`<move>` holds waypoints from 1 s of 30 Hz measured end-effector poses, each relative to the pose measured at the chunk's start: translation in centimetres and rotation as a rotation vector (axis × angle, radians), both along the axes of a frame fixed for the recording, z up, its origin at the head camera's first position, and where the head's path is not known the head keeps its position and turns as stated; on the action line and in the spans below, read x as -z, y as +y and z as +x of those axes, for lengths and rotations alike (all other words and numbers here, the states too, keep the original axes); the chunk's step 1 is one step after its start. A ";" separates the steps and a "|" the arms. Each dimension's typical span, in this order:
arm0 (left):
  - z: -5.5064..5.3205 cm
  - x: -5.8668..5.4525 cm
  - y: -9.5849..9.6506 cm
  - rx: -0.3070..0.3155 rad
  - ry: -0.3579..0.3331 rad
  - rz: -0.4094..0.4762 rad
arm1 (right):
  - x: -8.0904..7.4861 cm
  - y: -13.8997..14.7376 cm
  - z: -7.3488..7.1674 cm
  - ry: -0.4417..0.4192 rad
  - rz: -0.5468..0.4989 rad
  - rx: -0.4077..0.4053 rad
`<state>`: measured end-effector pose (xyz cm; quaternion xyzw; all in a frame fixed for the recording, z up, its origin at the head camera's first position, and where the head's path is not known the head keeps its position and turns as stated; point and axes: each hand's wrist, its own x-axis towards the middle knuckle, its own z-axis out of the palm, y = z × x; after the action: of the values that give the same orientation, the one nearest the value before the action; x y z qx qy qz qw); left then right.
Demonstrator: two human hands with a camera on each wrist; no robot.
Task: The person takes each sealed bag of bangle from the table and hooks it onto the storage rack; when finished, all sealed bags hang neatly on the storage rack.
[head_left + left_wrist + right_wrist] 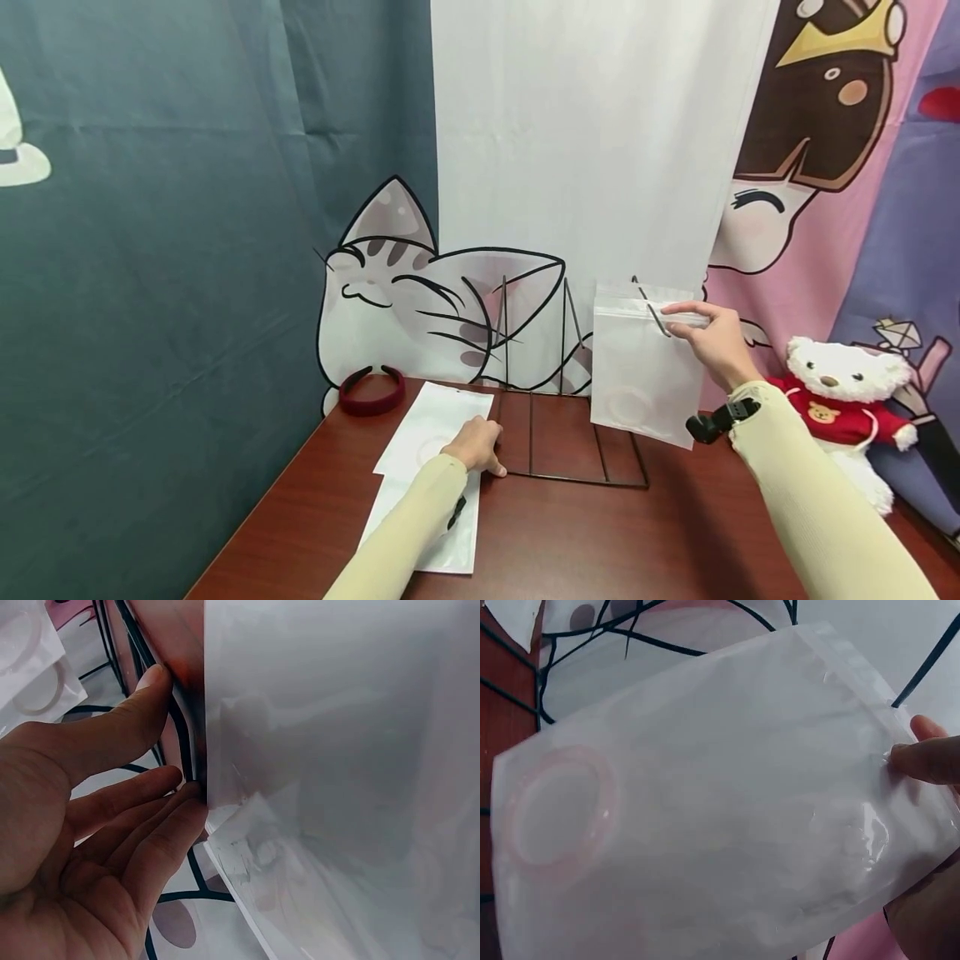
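My right hand (712, 337) pinches the top edge of a white zip bag (645, 375) between thumb and fingers. A pale ring (562, 814) shows through the bag's lower part. One prong (649, 307) of a black wire rack (588, 480) crosses the bag's top beside my fingertips; whether it passes through the bag I cannot tell. My left hand (474, 446) holds the left side of the rack's base, with thumb and fingertips at the wire (180, 727). Beneath and beside that hand lie white bags (431, 417), partly covered by my forearm.
A dark red headband (371, 393) lies at the table's back left. At the right sits a white teddy bear (843, 408) in a red top. Printed curtains (600, 142) hang behind the brown table (570, 542). More rack prongs (564, 333) stand left of the held bag.
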<state>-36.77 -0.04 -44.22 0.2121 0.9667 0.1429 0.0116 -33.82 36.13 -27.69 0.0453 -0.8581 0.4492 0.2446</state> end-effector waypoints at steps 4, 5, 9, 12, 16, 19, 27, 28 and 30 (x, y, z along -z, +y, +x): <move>0.1 -0.1 0.0 -0.002 0.006 -0.002 | -0.3 -0.2 -0.6 -0.009 -0.021 0.012; 0.1 -0.1 -0.1 -0.001 0.007 -0.001 | -0.3 -0.3 -0.7 -0.012 -0.030 0.018; 0.2 -0.2 -0.2 0.013 0.023 0.000 | -0.5 -0.6 -1.1 -0.027 -0.061 0.055; 0.2 -0.2 -0.2 0.025 0.043 0.000 | -0.5 -0.8 -1.5 -0.035 -0.081 0.077; 0.2 -0.1 -0.2 0.036 0.055 0.007 | -0.6 -0.9 -1.9 -0.046 -0.094 0.087; 0.2 -0.1 -0.2 0.038 0.048 0.013 | -0.7 -0.8 -2.1 -0.058 -0.098 0.096; 0.2 -0.1 -0.3 0.025 0.031 0.018 | -0.3 -0.6 -2.1 -0.071 -0.091 0.098; 0.1 -0.1 -0.3 0.024 0.028 0.018 | -0.1 -0.5 -2.0 -0.066 -0.079 0.098; 0.2 -0.1 -0.3 0.022 0.025 0.020 | 0.6 -0.3 -1.8 -0.040 -0.058 0.091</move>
<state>-36.61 -0.33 -44.13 0.2246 0.9629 0.1497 -0.0009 -35.62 35.88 -28.28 -0.0099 -0.8506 0.4631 0.2487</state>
